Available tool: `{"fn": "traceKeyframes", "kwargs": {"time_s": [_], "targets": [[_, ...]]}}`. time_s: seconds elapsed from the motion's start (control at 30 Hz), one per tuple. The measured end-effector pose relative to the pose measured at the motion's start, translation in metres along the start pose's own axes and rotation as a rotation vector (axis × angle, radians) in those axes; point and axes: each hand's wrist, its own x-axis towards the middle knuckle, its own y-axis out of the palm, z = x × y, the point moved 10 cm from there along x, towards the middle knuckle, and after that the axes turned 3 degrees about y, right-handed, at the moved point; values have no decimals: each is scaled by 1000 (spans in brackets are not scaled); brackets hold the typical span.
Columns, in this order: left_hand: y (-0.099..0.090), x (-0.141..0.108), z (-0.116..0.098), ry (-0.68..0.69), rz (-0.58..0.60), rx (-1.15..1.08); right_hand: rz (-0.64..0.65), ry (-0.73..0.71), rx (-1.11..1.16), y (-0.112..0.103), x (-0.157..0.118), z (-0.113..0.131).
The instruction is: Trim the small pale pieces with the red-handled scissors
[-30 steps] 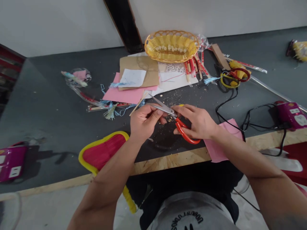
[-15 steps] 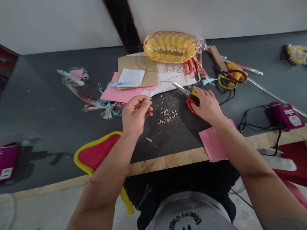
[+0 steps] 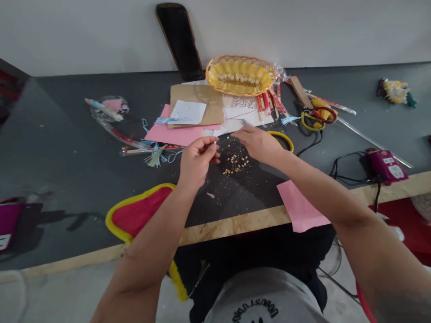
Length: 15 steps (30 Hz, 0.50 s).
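Observation:
My left hand (image 3: 201, 158) is closed in a pinch above the dark tabletop, with a tiny pale piece (image 3: 215, 142) at the tips of thumb and forefinger. My right hand (image 3: 261, 143) reaches in from the right, its fingers stretched toward the left hand but apart from it; its thumb is hidden. Scissors (image 3: 291, 143) lie on the table beneath the right hand, one yellow handle loop showing and most of the rest covered. Between and below the hands are scattered small wooden bits (image 3: 237, 162) with fine crumbs around them.
Behind the hands stands a yellow basket (image 3: 240, 92) with pale pieces inside, near stacked papers (image 3: 197, 92). A phone (image 3: 180, 42) leans on the wall. A second pair of scissors (image 3: 325, 115), a purple socket box (image 3: 387, 166) and pink paper (image 3: 298, 206) lie to the right.
My right hand has let go of the scissors and moved left toward my left hand. The scissors stay on the table. The left hand keeps its pinch, and the view has shifted slightly.

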Motion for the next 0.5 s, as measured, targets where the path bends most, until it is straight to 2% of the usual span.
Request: {"fn": "traceKeyframes", "kwargs": {"time_s": [0.13, 0.27, 0.37, 0.5], "targets": [[2, 0, 3, -15, 15, -23, 81, 35, -74, 22, 34, -4], [5, -2, 5, -47, 29, -40, 56, 15, -62, 26, 46, -4], [6, -3, 5, -76, 33, -49, 9, 15, -30, 15, 38, -5], [4, -3, 4, -87, 0, -67, -132, 53, 52, -16, 5, -8]]}}
